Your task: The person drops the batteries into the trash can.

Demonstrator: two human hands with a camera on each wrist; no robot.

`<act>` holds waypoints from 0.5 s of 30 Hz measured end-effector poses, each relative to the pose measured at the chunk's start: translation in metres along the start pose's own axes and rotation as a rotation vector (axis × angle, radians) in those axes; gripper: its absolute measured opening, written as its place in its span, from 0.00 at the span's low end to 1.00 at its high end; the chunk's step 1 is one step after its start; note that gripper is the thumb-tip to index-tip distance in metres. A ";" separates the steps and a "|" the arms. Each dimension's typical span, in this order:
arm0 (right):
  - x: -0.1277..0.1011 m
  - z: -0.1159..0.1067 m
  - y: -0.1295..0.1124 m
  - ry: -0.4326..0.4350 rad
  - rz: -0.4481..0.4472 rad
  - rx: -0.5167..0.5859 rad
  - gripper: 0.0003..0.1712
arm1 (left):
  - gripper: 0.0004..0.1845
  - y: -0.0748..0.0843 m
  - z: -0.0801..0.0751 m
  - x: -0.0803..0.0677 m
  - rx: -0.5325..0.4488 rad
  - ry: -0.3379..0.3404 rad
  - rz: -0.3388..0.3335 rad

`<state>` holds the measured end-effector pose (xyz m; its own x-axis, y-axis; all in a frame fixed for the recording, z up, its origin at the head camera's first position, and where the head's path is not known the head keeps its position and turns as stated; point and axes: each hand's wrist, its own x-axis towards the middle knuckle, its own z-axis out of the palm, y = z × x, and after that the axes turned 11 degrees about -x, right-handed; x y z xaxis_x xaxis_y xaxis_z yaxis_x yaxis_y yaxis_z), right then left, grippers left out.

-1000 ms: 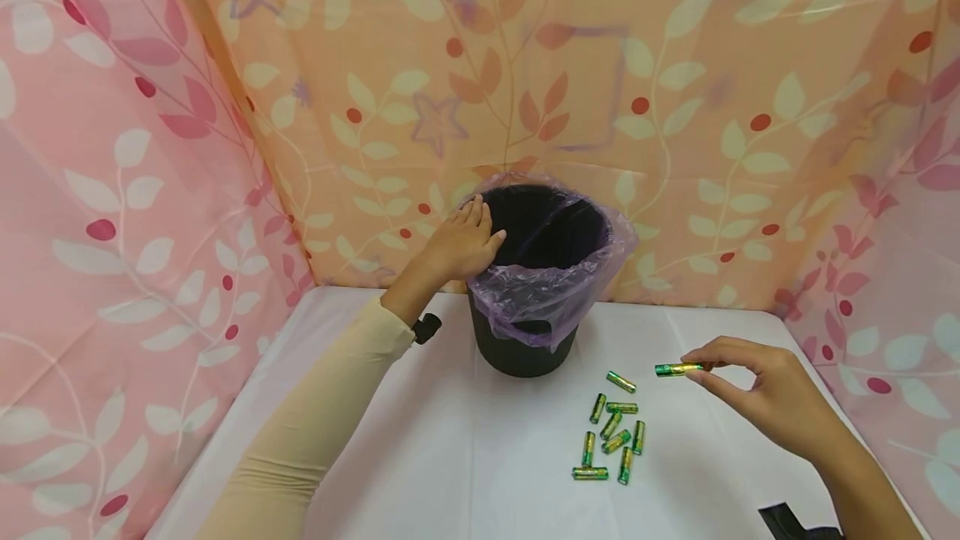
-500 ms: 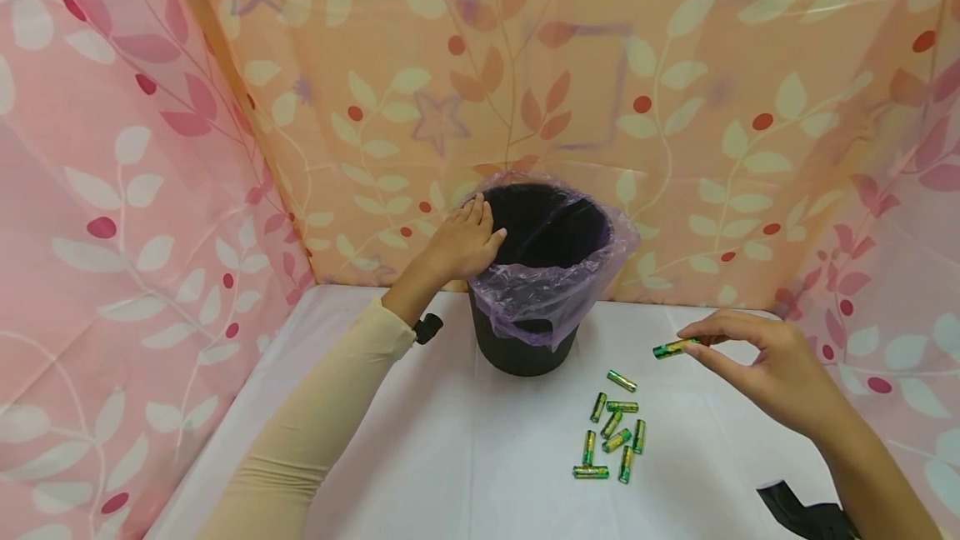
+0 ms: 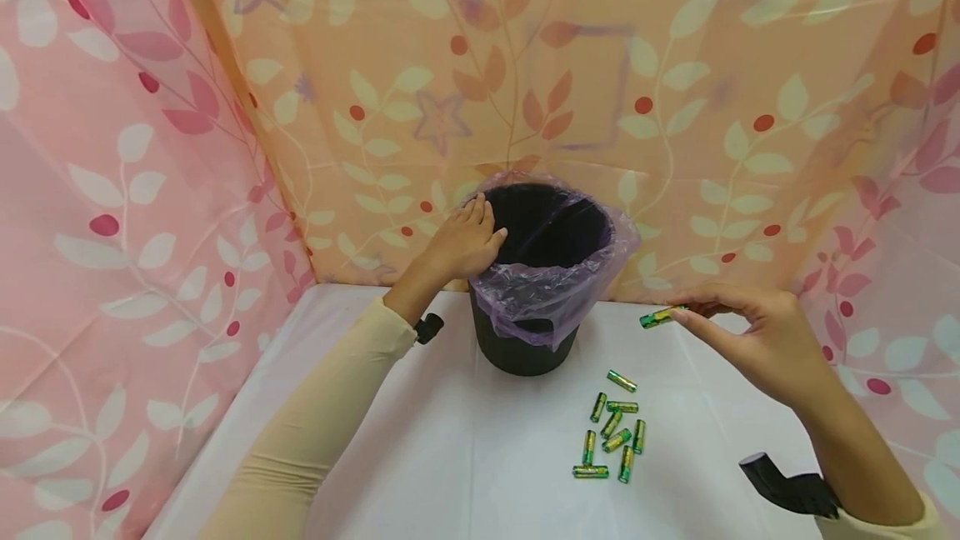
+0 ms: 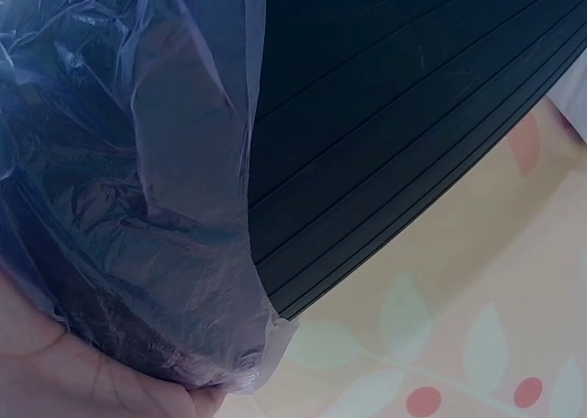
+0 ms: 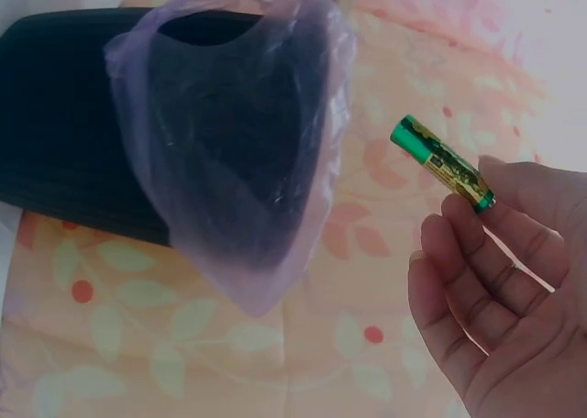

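A green and gold AA-size battery (image 3: 656,318) is pinched between the thumb and fingertips of my right hand (image 3: 768,344), raised to the right of the bin. The right wrist view shows the same battery (image 5: 442,163) tilted, one end sticking out past the fingers. My left hand (image 3: 463,246) rests on the left rim of a black bin (image 3: 517,359), fingers extended and thumb pointing toward the opening. Over the rim hangs a thin purple plastic liner (image 3: 528,300); part of my left palm (image 4: 83,377) lies against it. The bottom inside the bin is hidden.
Several more green batteries (image 3: 617,440) lie loosely grouped on the white tabletop (image 3: 420,440), in front of the bin and to its right. A patterned orange curtain (image 3: 375,215) stands close behind the bin. Pink patterned cloth (image 3: 187,232) encloses the sides.
My right hand has risen and shifted slightly left with the battery, coming nearer the bin. The battery's tilt has increased. My left hand, the bin and the loose batteries stay put.
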<state>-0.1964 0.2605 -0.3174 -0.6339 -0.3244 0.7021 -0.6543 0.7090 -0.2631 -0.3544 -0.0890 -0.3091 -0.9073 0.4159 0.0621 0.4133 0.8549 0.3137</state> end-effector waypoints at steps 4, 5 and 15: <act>0.015 0.000 -0.005 0.011 0.015 0.029 0.24 | 0.37 -0.001 0.001 0.000 -0.005 0.000 -0.004; 0.018 0.000 -0.007 0.013 0.022 0.030 0.23 | 0.37 -0.001 0.001 0.000 -0.006 0.001 -0.006; 0.044 0.008 -0.018 0.006 0.109 0.011 0.12 | 0.37 -0.002 0.001 0.002 -0.005 -0.003 -0.005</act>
<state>-0.2157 0.2281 -0.2870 -0.6988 -0.2418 0.6732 -0.5861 0.7331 -0.3451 -0.3567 -0.0892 -0.3107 -0.9090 0.4128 0.0576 0.4086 0.8554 0.3183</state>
